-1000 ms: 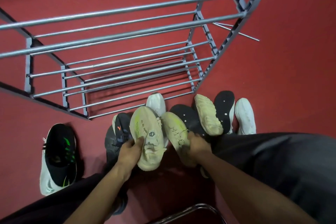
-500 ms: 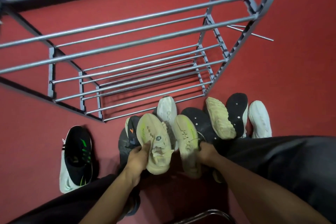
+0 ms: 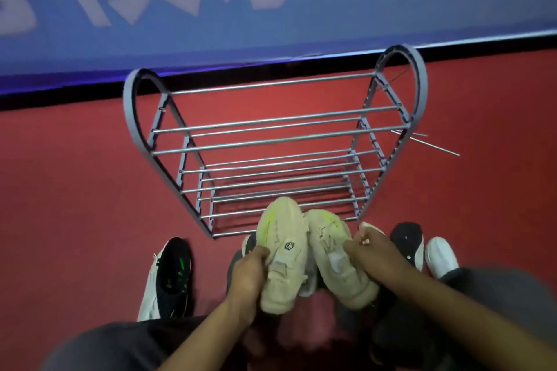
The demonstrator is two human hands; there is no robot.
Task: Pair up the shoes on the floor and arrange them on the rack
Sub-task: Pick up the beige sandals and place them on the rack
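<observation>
Head view: left hand (image 3: 250,271) grips one beige shoe (image 3: 281,253) by its side, and right hand (image 3: 372,253) grips the other beige shoe (image 3: 336,253). Both shoes are lifted with toes pointing toward the rack, their inner sides touching. Just beyond them stands the grey metal rack (image 3: 271,141) on the red floor (image 3: 75,190), its bars bare. On the floor lie a black-and-white shoe (image 3: 168,280) to the left and a white shoe (image 3: 440,256) with a black one (image 3: 407,238) to the right.
</observation>
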